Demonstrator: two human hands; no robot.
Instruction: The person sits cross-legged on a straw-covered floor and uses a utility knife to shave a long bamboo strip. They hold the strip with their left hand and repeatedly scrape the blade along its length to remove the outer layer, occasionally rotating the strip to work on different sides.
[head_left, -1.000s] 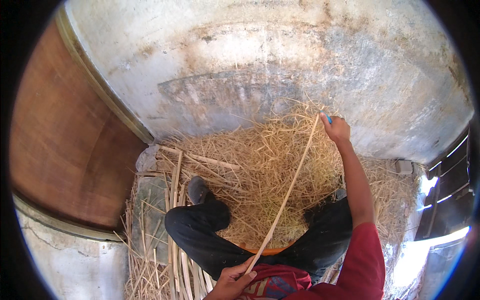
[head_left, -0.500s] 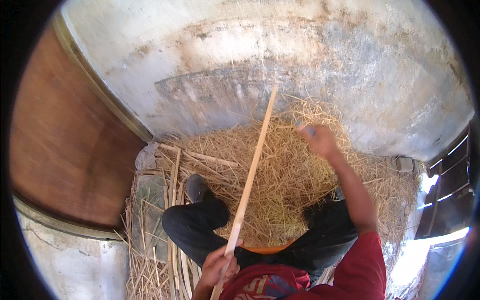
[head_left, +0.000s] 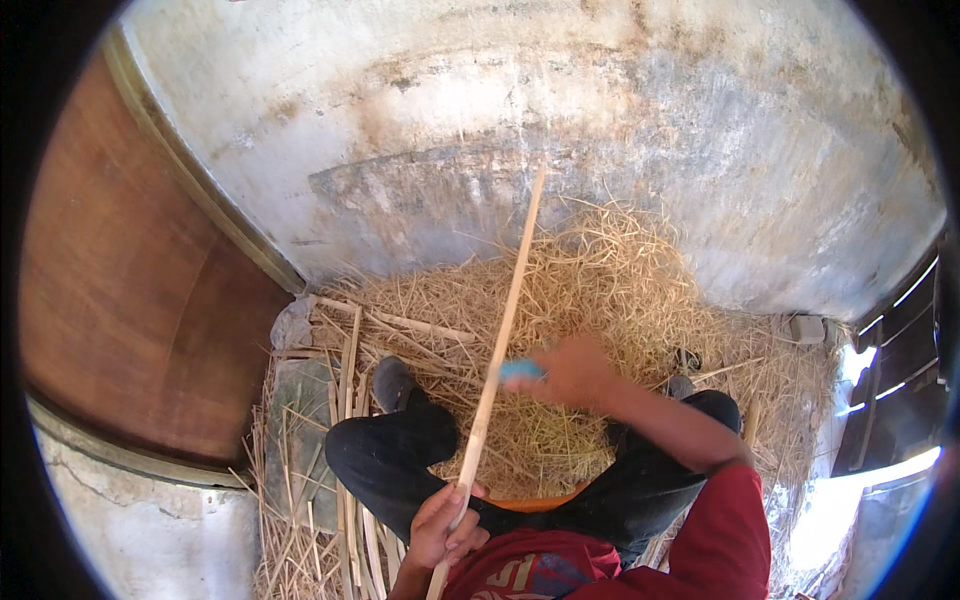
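Cane strip (head_left: pixel 497 350) | left hand (head_left: pixel 445 522) grips base | right hand (head_left: pixel 570 372) mid-length

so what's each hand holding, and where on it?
Left hand grips the long bamboo strip near its lower end. Right hand holds a small blue tool against the strip's middle; grip blurred.

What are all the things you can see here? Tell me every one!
Long stick: one, pale tan, slanting up from the lap toward the wall.
Small tool: one, blue, against the stick.
Straw pile: one, yellow, on the floor by the wall.
Split strips: several, tan, left of the legs.
Wall: one, grey-white, stained.
Door: one, brown, left.
Left hand: grips the stick's lower end.
Right hand: blurred, holds the blue tool.
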